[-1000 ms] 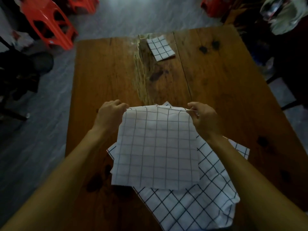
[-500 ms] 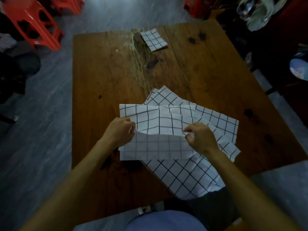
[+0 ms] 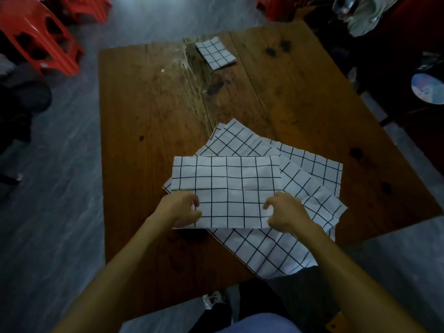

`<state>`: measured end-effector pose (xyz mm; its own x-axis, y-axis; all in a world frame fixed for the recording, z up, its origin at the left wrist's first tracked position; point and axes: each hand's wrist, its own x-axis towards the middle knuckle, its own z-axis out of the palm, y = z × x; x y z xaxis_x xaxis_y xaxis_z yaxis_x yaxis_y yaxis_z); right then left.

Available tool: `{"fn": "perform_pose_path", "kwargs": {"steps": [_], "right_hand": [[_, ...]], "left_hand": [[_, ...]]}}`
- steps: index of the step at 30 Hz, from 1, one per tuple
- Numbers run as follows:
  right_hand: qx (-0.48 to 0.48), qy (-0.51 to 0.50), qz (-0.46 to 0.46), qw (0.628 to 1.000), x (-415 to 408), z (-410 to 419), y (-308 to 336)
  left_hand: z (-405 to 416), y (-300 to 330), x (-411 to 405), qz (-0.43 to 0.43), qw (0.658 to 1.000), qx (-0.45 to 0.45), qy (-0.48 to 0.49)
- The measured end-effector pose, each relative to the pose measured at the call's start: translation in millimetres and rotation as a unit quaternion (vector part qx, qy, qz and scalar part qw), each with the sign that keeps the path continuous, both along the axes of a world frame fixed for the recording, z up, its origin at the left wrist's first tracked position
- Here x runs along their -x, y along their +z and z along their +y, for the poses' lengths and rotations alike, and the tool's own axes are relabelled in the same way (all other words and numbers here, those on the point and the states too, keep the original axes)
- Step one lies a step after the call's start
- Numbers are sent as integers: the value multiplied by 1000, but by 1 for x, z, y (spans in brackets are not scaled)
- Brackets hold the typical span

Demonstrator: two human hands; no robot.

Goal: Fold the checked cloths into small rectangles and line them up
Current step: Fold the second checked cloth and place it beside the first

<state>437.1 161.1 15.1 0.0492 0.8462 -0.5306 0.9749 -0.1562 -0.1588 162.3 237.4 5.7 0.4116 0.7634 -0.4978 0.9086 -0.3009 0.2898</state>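
A white cloth with a black check [image 3: 227,188] lies folded in half on top of the pile, its doubled edge toward me. My left hand [image 3: 181,209] pinches its near left corner and my right hand [image 3: 284,211] pinches its near right corner. Under it lie more unfolded checked cloths [image 3: 310,169], fanned out to the right and hanging over the table's near edge. One small folded checked rectangle [image 3: 215,52] rests at the far edge of the wooden table [image 3: 144,116].
Red plastic stools [image 3: 36,37] stand on the grey floor at the far left. Dark furniture with a bundle of clothes [image 3: 362,13] and a round disc [image 3: 427,88] crowd the right side. A rough crack runs down the table's middle plank.
Both hands brought the held cloth edge down toward me and laid it flat, so the cloth is now folded in half on the pile. The view pulled back.
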Motion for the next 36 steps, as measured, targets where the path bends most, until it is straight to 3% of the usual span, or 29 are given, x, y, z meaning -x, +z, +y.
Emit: {"fn": "perform_pose_path", "kwargs": {"steps": [5, 9, 14, 20, 23, 27, 31, 36], "right_hand": [[-100, -67, 83, 989, 9, 43, -5], [-165, -29, 141, 976, 30, 79, -32], [-158, 45, 132, 977, 56, 111, -71], [-125, 65, 91, 986, 39, 107, -104], [-131, 64, 75, 986, 31, 103, -107], [-166, 98, 107, 975, 49, 119, -101], [-159, 52, 126, 978, 58, 131, -106], [-167, -26, 23, 985, 4, 106, -118]], "left_hand": [[31, -8, -27, -74, 987, -123, 79], [53, -32, -57, -34, 986, -121, 106], [66, -69, -65, 7, 987, -97, 128], [58, -86, -45, 74, 978, -79, 177], [57, -85, -48, 57, 973, -141, 175], [64, -93, -73, 1, 985, -134, 111], [70, -101, -74, 12, 984, -121, 129], [70, -99, -38, 60, 970, -108, 210]]}}
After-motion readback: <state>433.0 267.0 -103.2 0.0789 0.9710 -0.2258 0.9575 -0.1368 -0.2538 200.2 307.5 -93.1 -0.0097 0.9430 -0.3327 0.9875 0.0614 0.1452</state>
